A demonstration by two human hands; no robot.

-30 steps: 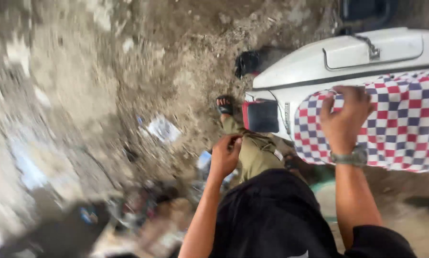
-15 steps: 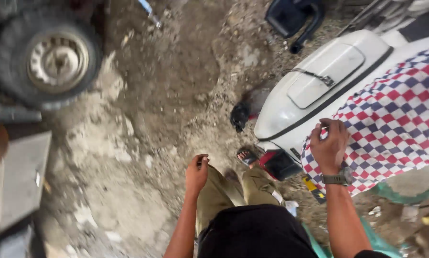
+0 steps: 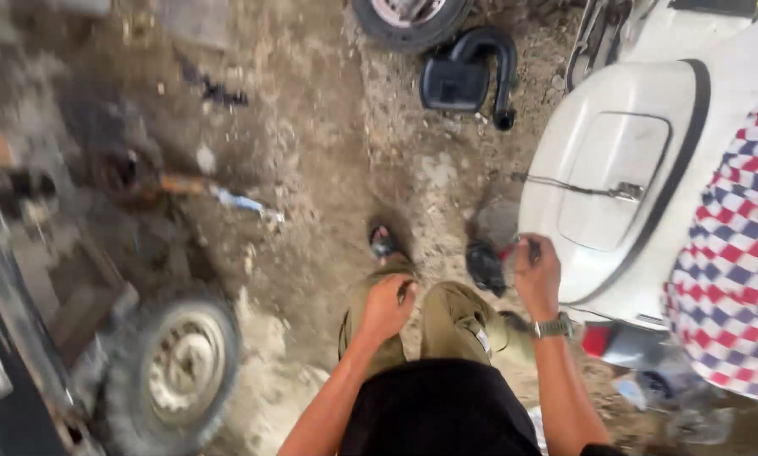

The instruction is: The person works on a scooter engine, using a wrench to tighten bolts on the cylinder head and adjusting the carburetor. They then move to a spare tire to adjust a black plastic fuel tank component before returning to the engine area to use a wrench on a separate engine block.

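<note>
I stand on bare dirt and look down at my olive trousers [image 3: 446,325] and sandalled foot [image 3: 385,243]. My left hand [image 3: 387,304] is curled into a fist over my left thigh, with a small dark thing [image 3: 405,290] pinched in its fingers. My right hand [image 3: 538,274], with a watch [image 3: 554,326] on the wrist, grips a small dark tool with a red part [image 3: 527,250]. It sits at the edge of a white scooter body [image 3: 624,186]. A red, blue and white checked cloth [image 3: 733,279] lies over the scooter's right side.
A black exhaust part [image 3: 463,76] lies on the dirt ahead, and a tyre [image 3: 408,13] is at the top edge. A loose wheel with a pale rim [image 3: 181,371] lies at lower left beside dark metal scrap [image 3: 24,279]. Small debris [image 3: 240,203] is scattered at left.
The view has swung round, so the wheel is now at lower left and the scooter further right. My right hand came off the checked cloth and down to the white panel's edge.
</note>
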